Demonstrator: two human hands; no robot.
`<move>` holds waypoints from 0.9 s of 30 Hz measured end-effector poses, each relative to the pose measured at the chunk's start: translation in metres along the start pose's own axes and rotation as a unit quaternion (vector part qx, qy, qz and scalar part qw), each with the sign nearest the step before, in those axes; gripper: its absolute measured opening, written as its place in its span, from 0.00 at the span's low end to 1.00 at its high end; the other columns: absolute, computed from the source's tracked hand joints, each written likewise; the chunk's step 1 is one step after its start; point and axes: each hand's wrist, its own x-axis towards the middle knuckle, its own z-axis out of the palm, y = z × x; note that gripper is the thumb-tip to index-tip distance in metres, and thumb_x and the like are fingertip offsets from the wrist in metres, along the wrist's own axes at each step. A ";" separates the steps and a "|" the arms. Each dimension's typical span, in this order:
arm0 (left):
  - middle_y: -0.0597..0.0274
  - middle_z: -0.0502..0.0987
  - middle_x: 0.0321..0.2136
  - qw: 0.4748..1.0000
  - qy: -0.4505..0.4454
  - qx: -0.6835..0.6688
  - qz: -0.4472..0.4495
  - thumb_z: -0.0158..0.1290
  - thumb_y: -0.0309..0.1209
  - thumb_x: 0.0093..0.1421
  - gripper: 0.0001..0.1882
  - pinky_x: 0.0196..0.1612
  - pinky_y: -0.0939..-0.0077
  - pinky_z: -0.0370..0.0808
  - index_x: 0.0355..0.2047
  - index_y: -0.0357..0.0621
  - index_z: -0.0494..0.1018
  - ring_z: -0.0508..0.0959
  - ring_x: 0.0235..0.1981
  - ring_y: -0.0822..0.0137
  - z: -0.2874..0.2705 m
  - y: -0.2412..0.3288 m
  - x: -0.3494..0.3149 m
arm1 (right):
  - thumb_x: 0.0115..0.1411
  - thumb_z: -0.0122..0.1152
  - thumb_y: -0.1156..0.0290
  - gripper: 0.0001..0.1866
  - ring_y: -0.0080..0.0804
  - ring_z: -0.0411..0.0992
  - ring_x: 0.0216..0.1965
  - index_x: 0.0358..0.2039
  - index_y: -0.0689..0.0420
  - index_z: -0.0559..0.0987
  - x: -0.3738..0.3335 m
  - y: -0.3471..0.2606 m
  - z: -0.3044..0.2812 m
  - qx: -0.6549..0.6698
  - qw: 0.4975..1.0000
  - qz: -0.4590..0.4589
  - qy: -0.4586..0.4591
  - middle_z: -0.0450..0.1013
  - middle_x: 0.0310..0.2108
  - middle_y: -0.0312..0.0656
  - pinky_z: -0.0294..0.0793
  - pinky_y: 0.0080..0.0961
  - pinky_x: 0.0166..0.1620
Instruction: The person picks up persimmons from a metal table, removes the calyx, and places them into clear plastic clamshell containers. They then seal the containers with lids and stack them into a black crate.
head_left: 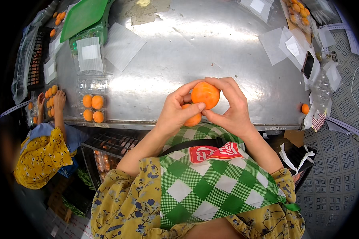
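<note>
1. Closest to me is my green-and-white checked apron (211, 183), above patterned yellow sleeves.
2. Just over the table's near edge, my left hand (177, 108) curls around the lower orange fruit (192, 120); my right hand (232, 101) grips the upper orange fruit (205, 95), which my left fingers also touch.
3. Below the edge, to my left, stands a black crate (111, 140); to my right, the floor (331, 179) has a grey geometric pattern.
4. The metal table (159, 59) is shiny, with scattered specks.
5. On its left, a clear tray (92, 84) holds four fruits; beyond it, a co-worker's hands (59, 101) touch more.
6. Farther off lie white sheets (124, 46), a dark phone (308, 64) and a green lid (83, 18).
</note>
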 end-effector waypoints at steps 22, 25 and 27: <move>0.43 0.74 0.38 0.986 0.096 -0.138 0.016 0.55 0.40 0.55 0.32 0.32 0.71 0.78 0.56 0.38 0.58 0.78 0.28 0.62 -0.075 0.000 -0.033 | 0.51 0.56 0.71 0.23 0.32 0.67 0.45 0.49 0.41 0.72 -0.025 0.080 0.076 -0.203 0.893 -0.190 -0.354 0.66 0.39 0.37 0.67 0.31 0.46; 0.42 0.73 0.38 0.982 0.087 -0.165 0.016 0.56 0.39 0.55 0.31 0.32 0.70 0.78 0.56 0.39 0.59 0.78 0.28 0.62 -0.076 -0.005 -0.035 | 0.53 0.53 0.67 0.18 0.31 0.68 0.42 0.46 0.41 0.74 -0.023 0.082 0.087 -0.190 0.876 -0.181 -0.406 0.66 0.37 0.37 0.67 0.30 0.45; 0.42 0.73 0.38 0.983 0.079 -0.164 0.016 0.56 0.40 0.55 0.32 0.32 0.69 0.78 0.56 0.39 0.59 0.78 0.28 0.62 -0.075 -0.005 -0.036 | 0.52 0.56 0.69 0.18 0.32 0.68 0.41 0.45 0.42 0.74 -0.018 0.081 0.089 -0.165 0.867 -0.139 -0.449 0.66 0.37 0.38 0.68 0.32 0.45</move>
